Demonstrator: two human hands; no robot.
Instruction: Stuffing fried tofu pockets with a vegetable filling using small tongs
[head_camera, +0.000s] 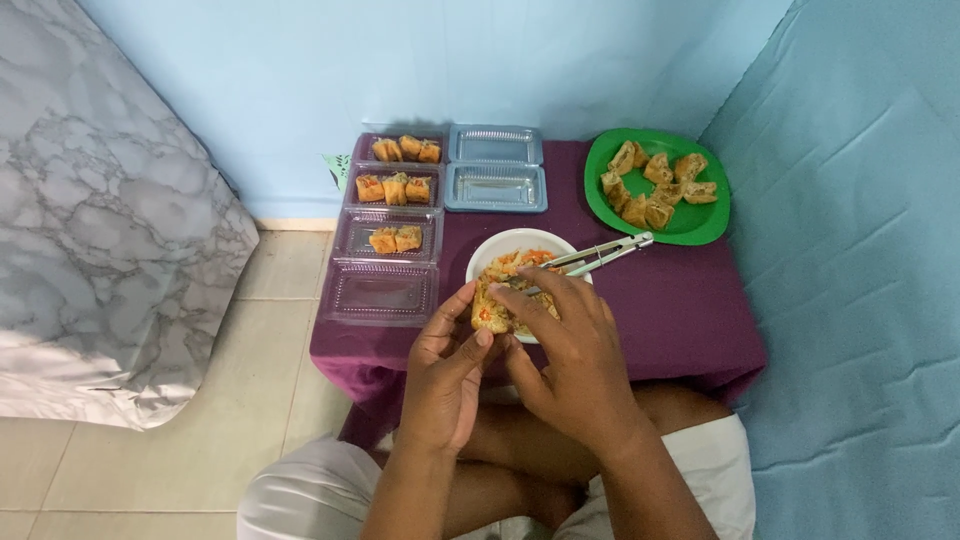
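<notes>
My left hand (448, 372) holds a piece of fried tofu (491, 312) over the near edge of a white bowl (489, 258) of shredded vegetable filling. My right hand (570, 355) grips metal tongs (600, 253) whose tips reach into the tofu piece, and its fingers touch the tofu too. Both hands hover over the purple-covered low table (680, 300). My knees show below the table edge.
A green plate (703, 224) with several tofu pieces sits at the back right. On the left lie clear plastic trays (381, 293), some holding stuffed tofu (396, 239), one empty. Two empty trays (495, 186) are at the back. A marbled grey cloth (100, 230) lies to the left.
</notes>
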